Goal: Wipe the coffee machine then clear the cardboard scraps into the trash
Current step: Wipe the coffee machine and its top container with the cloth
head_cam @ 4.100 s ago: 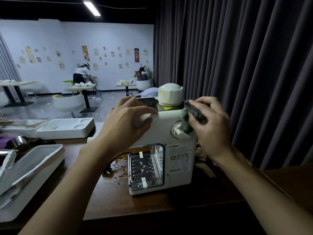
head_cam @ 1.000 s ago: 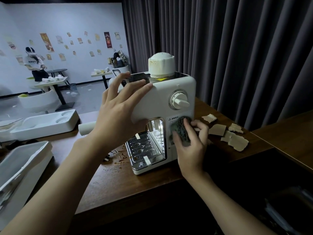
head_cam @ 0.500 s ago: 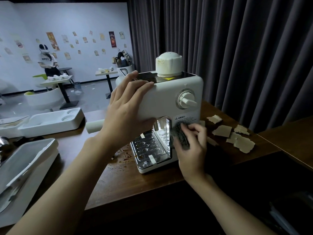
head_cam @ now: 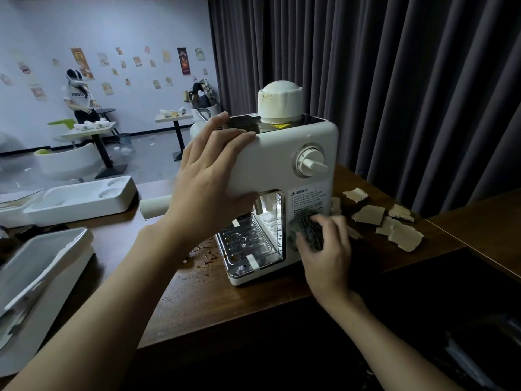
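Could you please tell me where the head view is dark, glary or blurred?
Head view: the lower right beside the table is nearly black; the drip tray shows bright glare; the right hand and its cloth are slightly motion-blurred.

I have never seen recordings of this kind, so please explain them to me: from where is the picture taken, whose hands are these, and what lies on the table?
There is no robot here. A person wears a camera on the head, so you look down along that person's own arms. The left hand rests on the upper part of the white coffee machine and steadies it. The right hand grips a dark cloth and presses it on the machine's front, beside the drip tray. On the brown table, torn cardboard scraps lie right of the machine, small brown crumbs lie left of it, and white moulded trays lie farther left.
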